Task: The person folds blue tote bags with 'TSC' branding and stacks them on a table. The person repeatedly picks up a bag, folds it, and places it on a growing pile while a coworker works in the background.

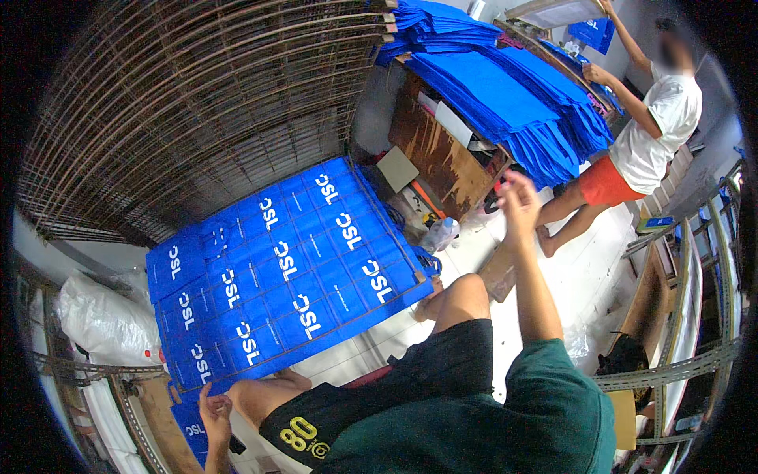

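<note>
Blue sheets (254,278) near left fingers (207,395)

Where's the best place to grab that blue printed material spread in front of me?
Probably its near edge, coming from your side and pinching toward both ends: the blue printed material lies flat, with that edge facing you. Your left hand is beside its near left corner.

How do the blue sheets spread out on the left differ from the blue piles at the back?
The spread sheets show white printing in rows; the piles' upper faces look plain. The spread sheets lie side by side in a broad layer, while the piles are stacked many layers thick. The spread sheets are by the wearer's left hand; the piles are nearer the co-worker. Both are bright blue.
</note>
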Demonstrator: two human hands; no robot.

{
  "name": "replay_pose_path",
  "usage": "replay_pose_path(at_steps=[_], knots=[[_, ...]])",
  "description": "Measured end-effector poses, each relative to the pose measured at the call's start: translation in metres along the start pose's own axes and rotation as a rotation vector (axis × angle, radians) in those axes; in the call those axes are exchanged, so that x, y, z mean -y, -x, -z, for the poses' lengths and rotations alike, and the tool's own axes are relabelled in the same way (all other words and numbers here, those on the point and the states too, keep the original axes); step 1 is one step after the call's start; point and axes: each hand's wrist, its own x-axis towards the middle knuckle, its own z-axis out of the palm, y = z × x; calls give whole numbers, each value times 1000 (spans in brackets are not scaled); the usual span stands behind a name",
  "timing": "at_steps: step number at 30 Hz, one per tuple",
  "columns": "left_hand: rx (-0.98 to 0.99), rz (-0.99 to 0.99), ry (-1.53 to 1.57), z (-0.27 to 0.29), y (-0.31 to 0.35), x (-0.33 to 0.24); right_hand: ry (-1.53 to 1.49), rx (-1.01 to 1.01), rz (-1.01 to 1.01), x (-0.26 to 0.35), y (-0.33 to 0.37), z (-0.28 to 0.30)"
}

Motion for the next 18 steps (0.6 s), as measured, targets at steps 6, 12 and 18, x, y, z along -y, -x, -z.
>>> replay_pose_path(at_steps=[6, 12, 18], knots=[[-94, -22, -29, -79, 33, -45, -224, -240, 191, 67, -154, 68], [-42, -46, 88, -190, 62, -28, -842, -349, -284, -4, -267, 143], [-141, -44, 42, -192, 54, -32, -1000, -429, -245, -20, -312, 176]])
